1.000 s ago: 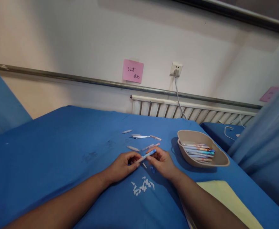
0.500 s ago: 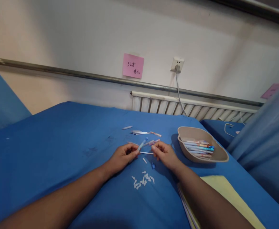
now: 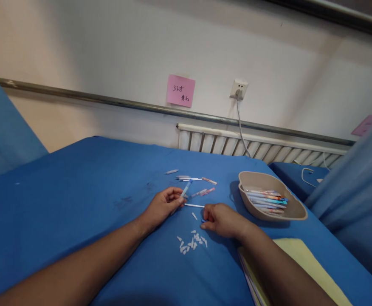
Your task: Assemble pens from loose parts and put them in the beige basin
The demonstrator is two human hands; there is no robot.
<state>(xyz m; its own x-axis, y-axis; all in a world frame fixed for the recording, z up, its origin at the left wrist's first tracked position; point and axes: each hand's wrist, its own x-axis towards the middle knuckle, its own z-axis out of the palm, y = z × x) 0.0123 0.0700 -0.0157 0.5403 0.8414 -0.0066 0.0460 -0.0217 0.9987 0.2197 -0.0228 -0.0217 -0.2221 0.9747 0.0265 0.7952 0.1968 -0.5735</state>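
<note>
My left hand (image 3: 165, 206) is closed around a light-blue pen barrel (image 3: 186, 188), which tilts up to the right. Low over the blue cloth, my right hand (image 3: 219, 219) is closed with its fingertips at a small blue pen part (image 3: 203, 221), mostly hidden by them. A thin white pen refill (image 3: 194, 205) lies between the hands, its left end beside my left fingers. Nearer to me are a short white tube (image 3: 194, 216) and a scatter of several small white pen tips (image 3: 192, 243). Pink-patterned pen barrels (image 3: 205, 192) lie just beyond the hands.
More refills and pen parts (image 3: 189, 178) lie farther back on the blue-covered bed (image 3: 87, 191). On the right stands a beige basin (image 3: 296, 208) holding several pens. A yellow paper stack (image 3: 300, 259) lies under my right forearm. Behind are a radiator (image 3: 214, 144) and a wall.
My right hand has moved down toward me, from beside the pink-patterned barrels to the small blue part on the cloth. My left hand still holds the pen barrel, now more upright.
</note>
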